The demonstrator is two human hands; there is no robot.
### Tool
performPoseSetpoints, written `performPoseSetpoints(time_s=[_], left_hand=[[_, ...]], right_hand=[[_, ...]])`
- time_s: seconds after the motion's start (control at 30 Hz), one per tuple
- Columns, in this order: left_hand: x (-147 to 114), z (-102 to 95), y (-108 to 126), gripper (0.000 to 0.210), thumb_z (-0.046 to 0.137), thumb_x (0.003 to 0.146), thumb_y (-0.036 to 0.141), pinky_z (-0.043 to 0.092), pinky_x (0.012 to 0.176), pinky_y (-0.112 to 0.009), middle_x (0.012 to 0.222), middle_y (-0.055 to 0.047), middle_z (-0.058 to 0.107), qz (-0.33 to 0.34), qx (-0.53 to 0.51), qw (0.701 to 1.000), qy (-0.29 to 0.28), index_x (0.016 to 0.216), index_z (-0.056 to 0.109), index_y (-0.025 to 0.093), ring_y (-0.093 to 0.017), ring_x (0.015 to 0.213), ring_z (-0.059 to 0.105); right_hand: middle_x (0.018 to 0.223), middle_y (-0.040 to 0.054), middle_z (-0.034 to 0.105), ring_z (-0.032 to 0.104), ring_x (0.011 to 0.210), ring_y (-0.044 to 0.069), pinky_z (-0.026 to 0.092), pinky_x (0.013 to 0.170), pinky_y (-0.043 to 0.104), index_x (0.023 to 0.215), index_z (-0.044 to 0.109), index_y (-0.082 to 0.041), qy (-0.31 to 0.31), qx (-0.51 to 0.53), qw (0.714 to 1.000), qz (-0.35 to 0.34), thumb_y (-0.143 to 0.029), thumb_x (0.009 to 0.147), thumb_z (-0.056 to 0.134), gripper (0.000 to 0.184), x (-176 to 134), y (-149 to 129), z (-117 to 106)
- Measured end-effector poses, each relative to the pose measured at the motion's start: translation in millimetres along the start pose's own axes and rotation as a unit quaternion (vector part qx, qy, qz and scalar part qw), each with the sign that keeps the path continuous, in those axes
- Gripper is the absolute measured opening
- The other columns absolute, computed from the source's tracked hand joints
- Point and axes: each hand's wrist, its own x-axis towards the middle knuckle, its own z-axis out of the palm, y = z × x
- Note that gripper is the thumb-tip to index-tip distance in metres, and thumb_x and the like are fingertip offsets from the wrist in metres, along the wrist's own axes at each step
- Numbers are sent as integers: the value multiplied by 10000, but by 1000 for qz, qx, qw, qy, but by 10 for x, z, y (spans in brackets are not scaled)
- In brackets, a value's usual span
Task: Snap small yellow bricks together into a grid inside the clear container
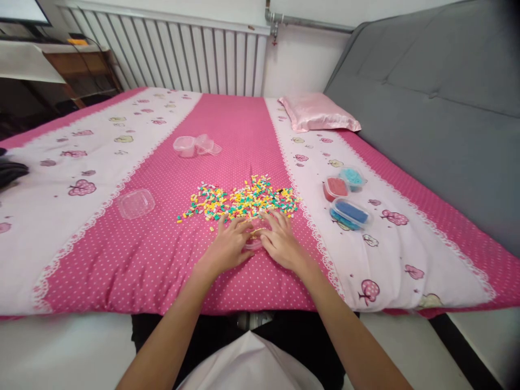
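left hand (231, 242): on the bed, fingers bent and slightly parted at the left side of a small clear tub (253, 246); whether they pinch anything cannot be told.
right hand (281, 242): opposite the left, fingers curled inward over the tub's right side, thumb toward the middle; its grip, too, is unclear.
small clear tub: between the two hands, near the front edge of the bed, partly covered by fingers, with something yellow (257, 232) showing between them.
capsule-like pieces (244, 201): spread in a loose heap just beyond the fingertips, in yellow, green, white and pink.
clear lid-like piece (136, 204): flat on the bedspread, left of the heap.
clear containers (185, 146): grouped farther back, beyond the heap's left end.
filled tubs: to the right, close together, one red (336, 188), one turquoise (352, 178), one dark blue (350, 212) above a brighter blue layer.
bedspread (162, 265): pink with white dots, flanked by pale tree-print bands.
background: a pink pillow (319, 112) near a grey headboard (430, 70), a white radiator (174, 54) along the wall.
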Motion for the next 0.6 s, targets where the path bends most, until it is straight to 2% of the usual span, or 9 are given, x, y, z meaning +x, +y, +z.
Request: performPoseSetpoints(time_s=[0.27, 0.6], left_hand=[[3, 16, -7, 330, 704, 901, 385, 115, 1198, -675, 1321, -82, 660, 0, 0, 1000, -4, 1186, 662, 223, -342, 1358, 487], [2, 31, -19, 336, 691, 907, 391, 78, 1217, -663, 1368, -95, 637, 5, 4, 1000, -2, 1204, 661, 235, -335, 1372, 472]], right_hand=[[1554, 107, 462, 283, 1486, 311, 180, 1251, 577, 1009, 764, -185, -10, -1, 1000, 2, -216, 994, 431, 334, 3, -5, -11], [1566, 87, 456, 277, 1489, 319, 174, 1250, 579, 1022, 782, -195, -21, 3, 1000, 10, -221, 999, 424, 360, -6, 5, -20]])
